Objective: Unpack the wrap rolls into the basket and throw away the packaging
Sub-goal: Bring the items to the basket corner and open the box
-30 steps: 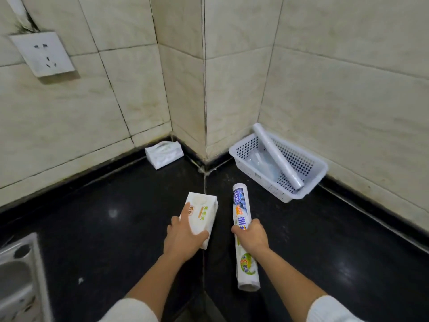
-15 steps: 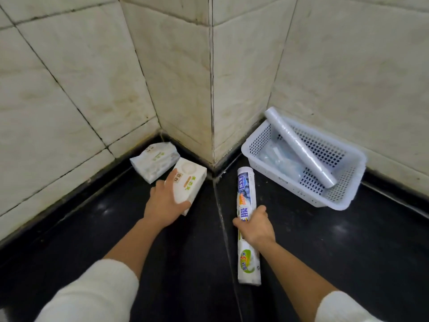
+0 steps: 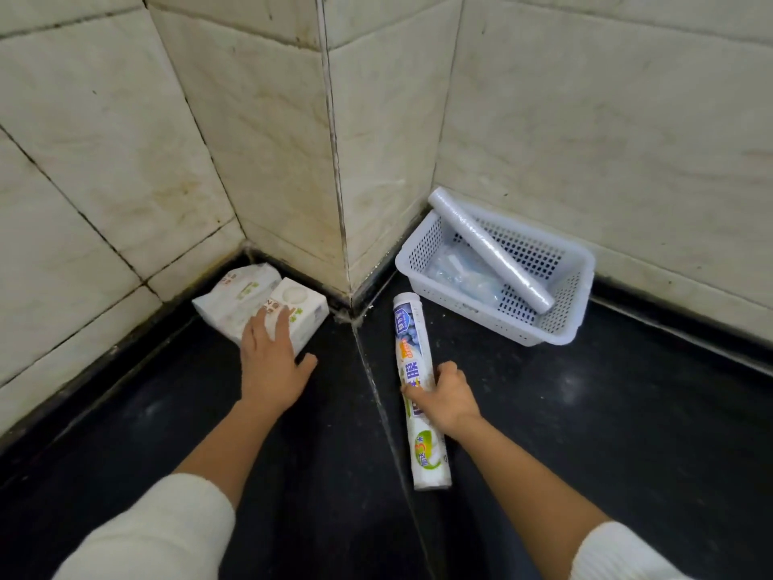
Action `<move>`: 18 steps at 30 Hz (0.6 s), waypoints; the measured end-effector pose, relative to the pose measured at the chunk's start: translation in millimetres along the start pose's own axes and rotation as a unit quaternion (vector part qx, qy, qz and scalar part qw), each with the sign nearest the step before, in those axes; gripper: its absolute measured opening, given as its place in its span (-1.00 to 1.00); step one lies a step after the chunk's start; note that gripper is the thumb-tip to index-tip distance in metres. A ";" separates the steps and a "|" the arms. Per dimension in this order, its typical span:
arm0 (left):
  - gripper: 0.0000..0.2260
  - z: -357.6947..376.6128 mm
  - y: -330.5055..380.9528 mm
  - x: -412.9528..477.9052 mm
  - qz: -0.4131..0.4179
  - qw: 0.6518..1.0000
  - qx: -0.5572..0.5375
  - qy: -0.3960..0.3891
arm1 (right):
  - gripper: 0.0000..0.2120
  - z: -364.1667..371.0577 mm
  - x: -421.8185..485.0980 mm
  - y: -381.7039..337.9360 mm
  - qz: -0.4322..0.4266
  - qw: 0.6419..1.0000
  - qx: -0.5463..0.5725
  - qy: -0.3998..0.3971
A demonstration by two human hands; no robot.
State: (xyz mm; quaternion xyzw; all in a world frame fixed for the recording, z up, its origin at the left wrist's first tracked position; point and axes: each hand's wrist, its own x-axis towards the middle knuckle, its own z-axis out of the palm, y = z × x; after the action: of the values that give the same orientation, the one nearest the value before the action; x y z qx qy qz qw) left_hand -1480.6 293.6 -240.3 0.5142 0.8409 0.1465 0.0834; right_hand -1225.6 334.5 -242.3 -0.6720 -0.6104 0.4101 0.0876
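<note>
A wrap roll in printed white packaging lies on the black counter, and my right hand grips it around its middle. A white perforated basket stands against the right wall. An unpacked clear wrap roll leans across it, over some clear plastic in its bottom. My left hand rests flat on a white tissue pack, fingers spread over its near edge.
A second soft tissue pack lies in the left corner, touching the first one. Tiled walls form a jutting corner between the packs and the basket. The black counter stretches to the right.
My left hand has pushed the tissue pack further back until it sits against the other pack in the corner. My right hand stays on the packaged roll.
</note>
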 end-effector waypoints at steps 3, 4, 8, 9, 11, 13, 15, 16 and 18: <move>-0.36 13.5 60.8 -40.0 0.074 0.995 -0.067 0.024 | -0.38 -18.9 -20.6 24.4 -0.010 0.999 0.048 0.023; -0.39 20.4 83.0 -54.3 0.097 0.991 -0.087 0.018 | -0.39 -27.0 -29.5 37.1 -0.008 0.998 0.060 0.034; -0.49 47.8 173.2 -107.0 0.188 0.977 -0.101 -0.025 | -0.42 -73.3 -69.2 104.7 0.035 0.993 0.090 0.069; -0.50 54.2 196.6 -121.7 0.205 0.974 -0.089 -0.040 | -0.43 -88.3 -79.6 123.4 0.044 0.991 0.093 0.080; -0.51 67.4 243.4 -154.4 0.226 0.968 -0.078 -0.075 | -0.45 -120.2 -100.7 161.5 0.056 0.987 0.102 0.109; -0.54 82.5 289.4 -194.1 0.237 0.960 -0.091 -0.114 | -0.47 -152.7 -125.3 203.8 0.066 0.982 0.106 0.141; -0.56 96.6 334.5 -238.3 0.240 0.953 -0.101 -0.153 | -0.49 -182.4 -155.0 253.3 0.082 0.977 0.113 0.164; -0.58 103.2 356.8 -261.3 0.243 0.950 -0.101 -0.169 | -0.49 -195.9 -172.0 280.5 0.091 0.974 0.116 0.173; -0.59 116.1 401.7 -311.2 0.251 0.944 -0.098 -0.193 | -0.48 -223.5 -209.5 337.6 0.111 0.969 0.108 0.190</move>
State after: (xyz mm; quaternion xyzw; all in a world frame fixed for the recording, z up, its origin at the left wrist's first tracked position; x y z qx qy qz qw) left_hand -966.9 207.5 -219.5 0.7162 0.6340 0.1423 0.2547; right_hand -808.8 152.3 -213.1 -0.7879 -0.4560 0.3455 0.2280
